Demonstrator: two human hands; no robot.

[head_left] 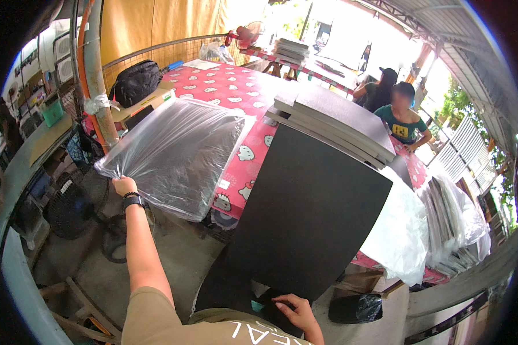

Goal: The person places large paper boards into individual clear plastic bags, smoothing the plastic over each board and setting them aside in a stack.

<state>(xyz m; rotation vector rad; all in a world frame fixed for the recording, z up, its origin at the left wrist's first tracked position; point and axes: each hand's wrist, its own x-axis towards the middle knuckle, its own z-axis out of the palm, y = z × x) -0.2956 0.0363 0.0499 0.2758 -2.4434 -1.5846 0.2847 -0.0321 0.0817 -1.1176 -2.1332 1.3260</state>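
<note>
My left hand [124,185] is closed on the gathered corner of a clear plastic bag [172,152], with a flat dark panel inside it. The bagged panel lies at the left end of a pink patterned table cover [249,172] and juts over the near edge. In front of me a large black sheet [313,201] slopes from the stack of boards [339,118] down toward my lap. My right hand [295,312] is low by the sheet's near edge, fingers apart and slightly bent, holding nothing visible. I cannot tell whether it touches the sheet.
A black bag [137,82] sits at the far left, beside a pole [98,75]. White plastic [398,224] and several wrapped panels [449,218] lie to the right. Two people [406,115] are across the table. A black fan [72,207] stands on the floor at left.
</note>
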